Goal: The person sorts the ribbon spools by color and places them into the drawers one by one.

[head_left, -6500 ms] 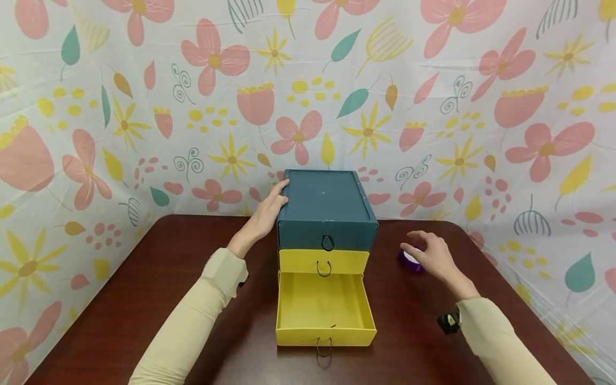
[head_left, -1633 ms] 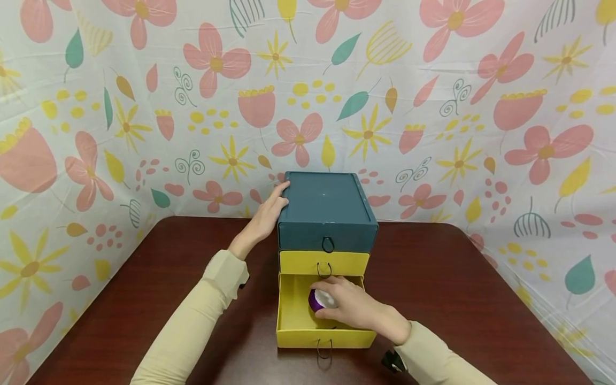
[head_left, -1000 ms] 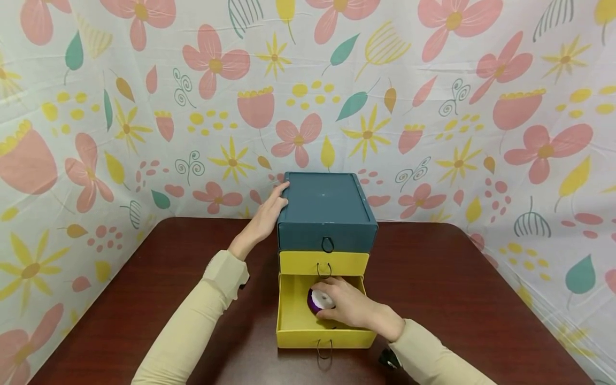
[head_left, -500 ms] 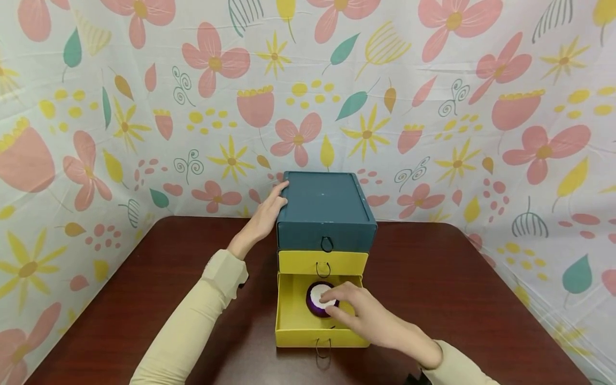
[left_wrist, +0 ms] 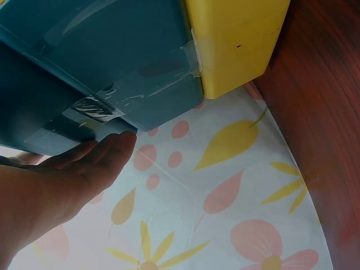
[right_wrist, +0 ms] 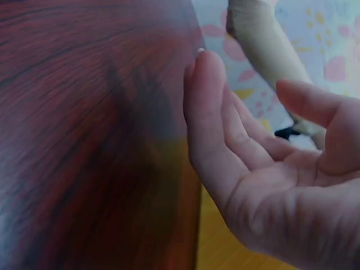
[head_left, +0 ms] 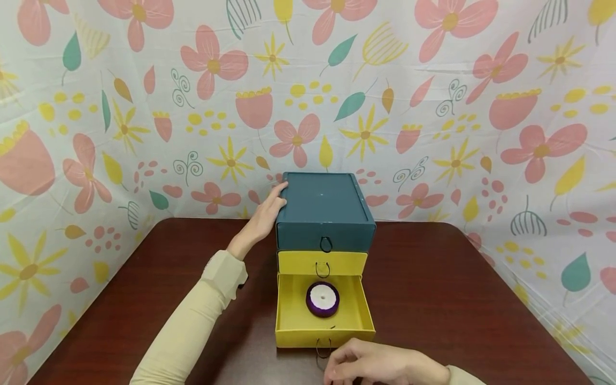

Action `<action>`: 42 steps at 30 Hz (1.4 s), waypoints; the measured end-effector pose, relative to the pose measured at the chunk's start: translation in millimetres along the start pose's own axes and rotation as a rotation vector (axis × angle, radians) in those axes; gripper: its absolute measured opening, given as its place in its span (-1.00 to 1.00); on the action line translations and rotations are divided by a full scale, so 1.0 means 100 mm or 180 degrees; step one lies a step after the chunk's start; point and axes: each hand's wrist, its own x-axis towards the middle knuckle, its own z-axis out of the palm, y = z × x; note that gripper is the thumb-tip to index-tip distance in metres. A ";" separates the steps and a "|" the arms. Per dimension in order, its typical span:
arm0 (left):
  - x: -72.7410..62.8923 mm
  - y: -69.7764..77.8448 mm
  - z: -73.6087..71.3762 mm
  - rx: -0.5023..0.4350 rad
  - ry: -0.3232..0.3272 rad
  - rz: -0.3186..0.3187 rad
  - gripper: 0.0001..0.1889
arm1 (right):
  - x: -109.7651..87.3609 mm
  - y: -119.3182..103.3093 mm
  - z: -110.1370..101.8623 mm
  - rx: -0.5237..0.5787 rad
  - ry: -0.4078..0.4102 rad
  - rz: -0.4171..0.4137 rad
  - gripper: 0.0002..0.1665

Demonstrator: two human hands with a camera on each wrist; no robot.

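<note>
A dark teal drawer cabinet (head_left: 322, 198) stands on the table with a yellow drawer (head_left: 298, 263) above a pulled-out lower yellow drawer (head_left: 293, 338). Flat inside that lower drawer lies a purple ribbon roll (head_left: 315, 297) with a white centre. My left hand (head_left: 260, 222) rests against the cabinet's upper left side, fingers extended; the left wrist view shows these fingers (left_wrist: 115, 154) at the teal wall. Just in front of the lower drawer, close to its black loop handle (head_left: 323, 350), is my right hand (head_left: 380, 363). Its fingers (right_wrist: 208, 112) are loosely bent and hold nothing.
The dark red-brown table (head_left: 433, 289) extends on both sides of the cabinet. Behind it hangs a white floral cloth (head_left: 394, 123). Another black loop (head_left: 326, 244) is on the teal front, and a third (head_left: 322, 269) on the upper yellow drawer.
Earlier the ribbon roll was on the table at right; my right hand carried it into the lower drawer, let go, and withdrew toward the front. The left hand has stayed put.
</note>
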 end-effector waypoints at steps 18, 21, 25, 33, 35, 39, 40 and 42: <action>0.00 0.00 0.01 -0.0026 0.0051 -0.0037 -0.41 | 0.08 0.13 0.05 0.1002 0.0514 0.0335 -0.47; -0.01 0.00 0.01 -0.0032 0.0044 -0.0030 -0.41 | 0.12 0.14 0.08 0.1276 0.0520 0.0369 -0.45; -0.01 0.00 0.00 -0.0004 0.0026 -0.0021 -0.41 | 0.18 0.16 0.11 0.1568 0.0502 0.0363 -0.42; -0.01 0.05 -0.02 0.0018 -0.0056 -0.0023 -0.42 | 0.33 0.20 0.18 0.1915 0.0399 0.0101 -0.42; -0.01 0.04 -0.02 0.0017 -0.0055 -0.0022 -0.42 | 0.36 0.21 0.18 0.1945 0.0369 -0.0020 -0.53; 0.01 -0.02 0.00 -0.0002 -0.0001 0.0030 -0.40 | 0.39 0.22 0.19 0.2016 0.0390 -0.0148 -0.69; 0.01 -0.02 0.00 -0.0007 0.0000 0.0037 -0.40 | 0.39 0.23 0.19 0.2003 0.0409 -0.0160 -0.70; 0.01 -0.03 0.00 -0.0020 -0.0004 0.0054 -0.40 | 0.39 0.23 0.19 0.1946 0.0455 -0.0168 -0.70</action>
